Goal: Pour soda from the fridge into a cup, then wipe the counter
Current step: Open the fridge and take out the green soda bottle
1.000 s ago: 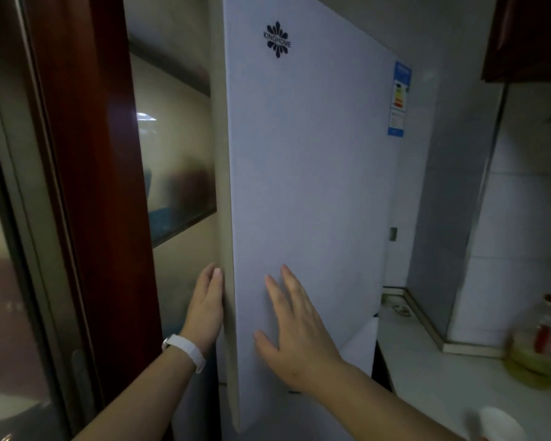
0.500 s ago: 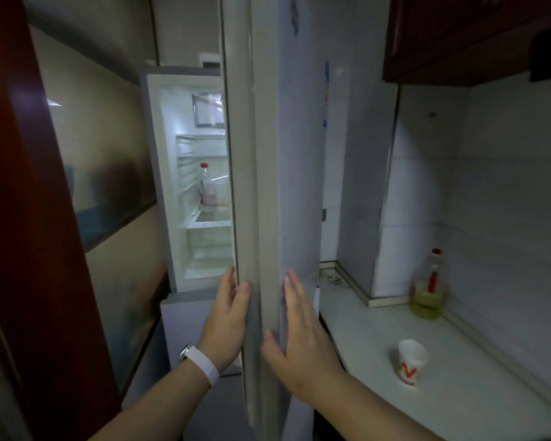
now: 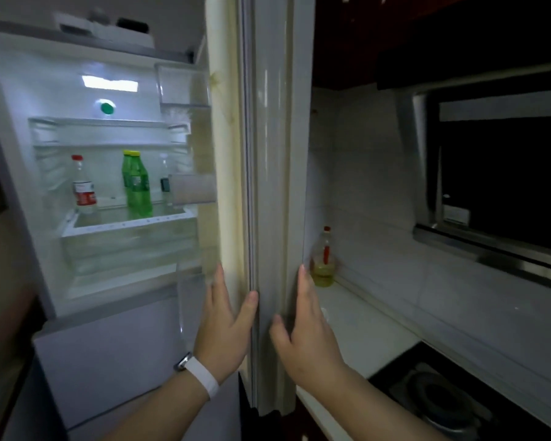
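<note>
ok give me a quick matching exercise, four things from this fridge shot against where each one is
Things:
1 green bottle
2 red-capped yellow bottle
3 white wristband
4 right hand

Places:
A just behind the left hand
B flat on the outer face of the fridge door
C standing on the lit fridge shelf
D on the counter, in the corner behind the door

Pairs: 1-C, 2-D, 3-A, 4-B

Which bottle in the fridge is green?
The yellow-capped bottle mid-shelf; the red-capped bottle left of it and the dark-labelled bottle right of it are clear.
</note>
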A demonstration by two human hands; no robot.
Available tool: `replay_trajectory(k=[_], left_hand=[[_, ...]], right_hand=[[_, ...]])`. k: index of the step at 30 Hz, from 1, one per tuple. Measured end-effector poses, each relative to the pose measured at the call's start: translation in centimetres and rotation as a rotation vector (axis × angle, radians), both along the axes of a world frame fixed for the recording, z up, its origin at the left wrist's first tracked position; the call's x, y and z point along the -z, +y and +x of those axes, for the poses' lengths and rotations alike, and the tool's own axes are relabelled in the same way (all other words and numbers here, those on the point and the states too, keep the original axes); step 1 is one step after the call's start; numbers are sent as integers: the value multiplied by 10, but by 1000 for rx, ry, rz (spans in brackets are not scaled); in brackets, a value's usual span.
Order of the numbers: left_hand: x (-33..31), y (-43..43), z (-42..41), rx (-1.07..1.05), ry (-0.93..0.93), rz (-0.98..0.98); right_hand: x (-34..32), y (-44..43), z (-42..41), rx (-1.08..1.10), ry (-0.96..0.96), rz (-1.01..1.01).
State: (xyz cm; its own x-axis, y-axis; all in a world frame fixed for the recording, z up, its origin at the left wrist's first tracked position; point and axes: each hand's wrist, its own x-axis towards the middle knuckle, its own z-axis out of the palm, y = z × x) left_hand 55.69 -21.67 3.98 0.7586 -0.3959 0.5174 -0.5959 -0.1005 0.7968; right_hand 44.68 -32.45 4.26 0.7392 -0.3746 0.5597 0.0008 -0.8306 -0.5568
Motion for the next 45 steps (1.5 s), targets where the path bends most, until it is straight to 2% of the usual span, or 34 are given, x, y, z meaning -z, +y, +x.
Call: replay_trajectory(k=[7, 11, 26, 38, 43, 45], left_hand=[[9, -70, -7, 151, 8, -26], [1, -110, -17, 170, 1, -48], [16, -241, -7, 23, -80, -53], [9, -266, 3, 51, -102, -31], [7, -252, 15, 139, -104, -12], [7, -239, 22, 133, -95, 4]], right_hand=[[-8, -69, -12, 100, -49, 149], [-9, -118, -15, 130, -16, 190], [-8, -251, 1, 120, -10, 275], [-11, -282, 5, 91, -2, 264], [-25, -263, 2, 156, -114, 107], [-36, -248, 5, 119, -190, 17]])
